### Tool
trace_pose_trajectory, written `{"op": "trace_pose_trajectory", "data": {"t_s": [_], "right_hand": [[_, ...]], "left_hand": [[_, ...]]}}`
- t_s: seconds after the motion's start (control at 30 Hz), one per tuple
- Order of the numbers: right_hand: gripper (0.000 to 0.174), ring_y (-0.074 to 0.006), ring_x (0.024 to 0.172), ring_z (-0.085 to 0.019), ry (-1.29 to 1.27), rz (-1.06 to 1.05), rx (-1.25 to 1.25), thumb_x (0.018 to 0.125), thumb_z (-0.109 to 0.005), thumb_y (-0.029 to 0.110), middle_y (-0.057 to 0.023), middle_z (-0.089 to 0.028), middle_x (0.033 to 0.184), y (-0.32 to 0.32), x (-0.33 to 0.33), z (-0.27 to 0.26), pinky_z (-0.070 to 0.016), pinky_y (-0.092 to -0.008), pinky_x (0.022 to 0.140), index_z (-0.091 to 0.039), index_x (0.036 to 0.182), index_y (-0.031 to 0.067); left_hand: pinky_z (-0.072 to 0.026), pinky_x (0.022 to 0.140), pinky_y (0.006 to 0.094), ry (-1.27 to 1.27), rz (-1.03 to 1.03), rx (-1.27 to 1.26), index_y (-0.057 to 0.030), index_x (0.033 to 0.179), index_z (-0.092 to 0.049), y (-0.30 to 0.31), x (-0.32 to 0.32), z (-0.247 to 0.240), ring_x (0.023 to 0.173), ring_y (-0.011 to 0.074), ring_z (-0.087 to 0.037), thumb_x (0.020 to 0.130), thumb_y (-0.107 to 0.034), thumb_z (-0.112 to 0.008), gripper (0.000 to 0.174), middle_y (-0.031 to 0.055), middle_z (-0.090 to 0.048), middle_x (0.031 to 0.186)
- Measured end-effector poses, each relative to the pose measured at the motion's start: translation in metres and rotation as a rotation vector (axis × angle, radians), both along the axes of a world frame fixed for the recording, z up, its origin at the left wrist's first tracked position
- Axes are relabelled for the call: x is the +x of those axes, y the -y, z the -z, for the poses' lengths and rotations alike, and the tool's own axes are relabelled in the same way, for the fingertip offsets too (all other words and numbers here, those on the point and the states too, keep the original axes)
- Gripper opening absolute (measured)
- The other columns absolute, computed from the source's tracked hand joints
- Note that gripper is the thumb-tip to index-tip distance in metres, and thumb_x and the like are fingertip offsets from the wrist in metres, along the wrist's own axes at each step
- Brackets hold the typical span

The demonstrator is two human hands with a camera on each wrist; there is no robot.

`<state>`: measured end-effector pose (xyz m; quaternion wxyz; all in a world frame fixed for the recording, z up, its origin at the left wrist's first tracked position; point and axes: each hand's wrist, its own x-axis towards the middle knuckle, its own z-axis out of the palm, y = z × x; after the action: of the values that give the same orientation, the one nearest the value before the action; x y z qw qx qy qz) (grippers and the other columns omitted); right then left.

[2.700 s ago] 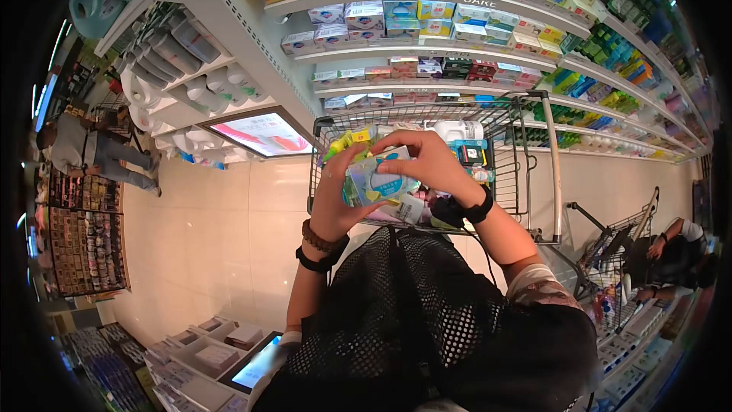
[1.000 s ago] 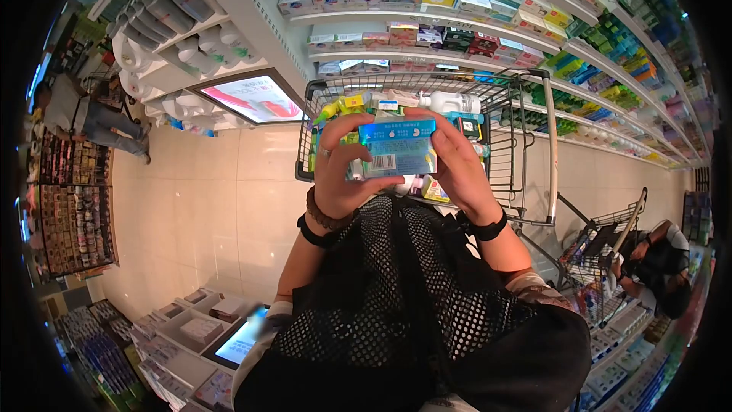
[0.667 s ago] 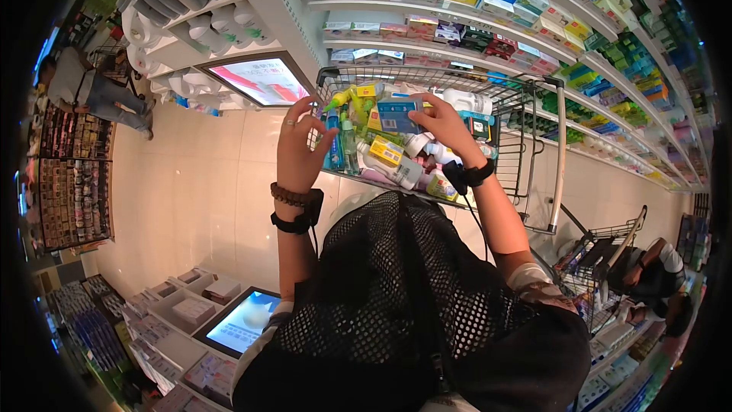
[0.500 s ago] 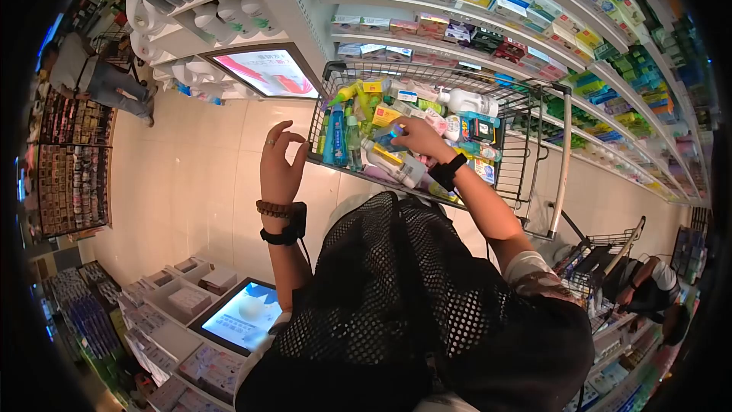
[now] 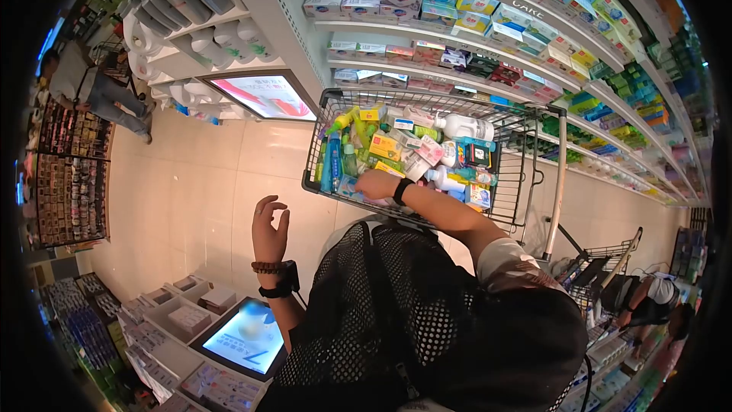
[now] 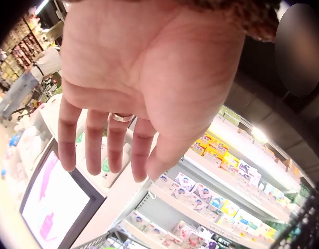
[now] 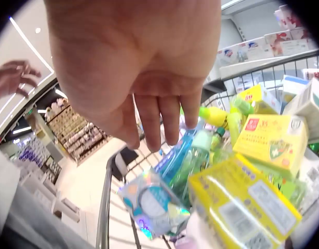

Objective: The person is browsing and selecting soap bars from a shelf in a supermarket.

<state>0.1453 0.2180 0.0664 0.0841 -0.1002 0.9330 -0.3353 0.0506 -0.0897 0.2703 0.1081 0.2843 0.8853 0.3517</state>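
My right hand reaches into the near left part of a wire shopping cart. In the right wrist view its fingers are extended and hold nothing. A shiny silver-and-blue box lies just below those fingertips, against the cart's wire side. Beside it are a clear green bottle and a yellow wrapped box. Another yellow box lies farther in. My left hand hangs in the air outside the cart, its fingers loosely bent and holding nothing; a ring shows in the left wrist view.
White bottles and several boxes fill the cart. Behind it stand shelves of boxed goods, with a lit screen at their left end. A second screen is at lower left. A person with another cart is at right.
Both hands held the silver-and-blue box; the left let go and drew back toward me. The right carried the box into the cart's near left corner and released it.
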Motion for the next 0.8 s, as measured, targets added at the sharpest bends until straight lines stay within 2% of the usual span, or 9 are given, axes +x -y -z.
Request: {"op": "trace_pose_trajectory", "data": {"t_s": [0.03,0.17,0.3,0.43,0.57,0.67,0.7,0.73,0.8], "right_hand": [[0.027,-0.0343,0.097,-0.066,-0.008,0.087,0.037,0.085,-0.061,0.013,-0.0149,-0.070,0.099,-0.016,-0.013,-0.038,-0.0522,-0.0498,0.088,-0.073,0.108,0.0105],[0.033,-0.0372,0.108,-0.058,-0.882,0.645,0.246,0.083,-0.063,0.002,-0.0163,-0.064,0.109,-0.115,-0.085,-0.143,-0.0438,-0.0503,0.101,-0.065,0.116,0.0054],[0.052,-0.0299,0.125,-0.048,-0.968,1.047,0.805,0.080,-0.074,0.016,-0.0088,-0.055,0.132,-0.207,-0.129,-0.212,-0.0359,-0.0480,0.103,-0.060,0.130,0.0092],[0.045,-0.0283,0.129,-0.046,-0.818,0.959,1.112,0.086,-0.070,0.020,-0.0083,-0.055,0.127,-0.246,-0.132,-0.223,-0.0302,-0.0482,0.109,-0.059,0.129,0.0129],[0.027,-0.0282,0.115,-0.054,-0.874,0.773,0.939,0.088,-0.058,0.006,-0.0082,-0.059,0.106,-0.255,-0.121,-0.224,-0.0370,-0.0490,0.104,-0.062,0.114,0.0129],[0.029,-0.0288,0.109,-0.057,-0.951,0.617,0.690,0.087,-0.058,0.004,-0.0073,-0.060,0.107,-0.233,-0.104,-0.230,-0.0424,-0.0458,0.100,-0.061,0.115,0.0113],[0.030,-0.0307,0.102,-0.060,-0.993,0.610,0.719,0.086,-0.064,0.008,-0.0077,-0.061,0.107,-0.229,-0.100,-0.237,-0.0484,-0.0445,0.090,-0.062,0.116,0.0103],[0.030,-0.0311,0.100,-0.061,-0.855,0.666,0.456,0.086,-0.067,0.011,-0.0089,-0.062,0.105,-0.192,-0.083,-0.241,-0.0495,-0.0445,0.087,-0.063,0.115,0.0101],[0.032,-0.0318,0.095,-0.063,-0.640,0.720,0.099,0.083,-0.075,0.018,-0.0113,-0.063,0.103,-0.136,-0.053,-0.245,-0.0514,-0.0429,0.081,-0.066,0.113,0.0096]], "left_hand": [[-0.0542,0.083,0.0414,0.008,-0.006,-0.010,-0.0046,0.100,-0.067,0.000,-0.001,0.001,0.113,0.0329,-0.062,0.090,-0.009,-0.069,0.011,0.0148,-0.064,0.125],[-0.0538,0.084,0.0388,0.009,0.011,-0.017,-0.0061,0.102,-0.067,-0.004,-0.006,0.002,0.113,0.0286,-0.063,0.091,-0.011,-0.068,0.012,0.0105,-0.064,0.127],[-0.0519,0.092,0.0435,-0.023,0.049,0.004,-0.0039,0.100,-0.066,-0.021,-0.007,-0.003,0.113,0.0363,-0.062,0.089,-0.009,-0.070,0.013,0.0160,-0.064,0.123],[-0.0506,0.095,0.0444,-0.017,0.080,0.049,-0.0034,0.100,-0.066,-0.035,-0.003,-0.008,0.113,0.0374,-0.062,0.089,-0.009,-0.070,0.013,0.0167,-0.064,0.123],[-0.0510,0.095,0.0446,0.019,0.146,0.068,-0.0032,0.100,-0.067,-0.047,0.002,-0.009,0.113,0.0374,-0.062,0.088,-0.009,-0.070,0.014,0.0167,-0.064,0.122],[-0.0506,0.096,0.0445,0.039,0.185,0.114,-0.0032,0.100,-0.067,-0.067,0.007,-0.012,0.114,0.0374,-0.061,0.087,-0.006,-0.071,0.014,0.0161,-0.064,0.122],[-0.0498,0.098,0.0434,0.005,0.254,0.070,-0.0032,0.111,-0.065,-0.064,0.002,-0.008,0.116,0.0373,-0.060,0.085,-0.004,-0.071,0.026,0.0170,-0.063,0.124],[-0.0498,0.098,0.0434,0.002,0.259,0.069,-0.0032,0.111,-0.065,-0.066,0.001,-0.006,0.116,0.0373,-0.060,0.085,-0.004,-0.071,0.026,0.0170,-0.063,0.124],[-0.0544,0.088,0.0412,-0.058,0.276,0.149,-0.0090,0.134,-0.056,-0.081,0.001,-0.004,0.118,0.0294,-0.060,0.082,-0.010,-0.080,0.057,0.0130,-0.058,0.136]]}}
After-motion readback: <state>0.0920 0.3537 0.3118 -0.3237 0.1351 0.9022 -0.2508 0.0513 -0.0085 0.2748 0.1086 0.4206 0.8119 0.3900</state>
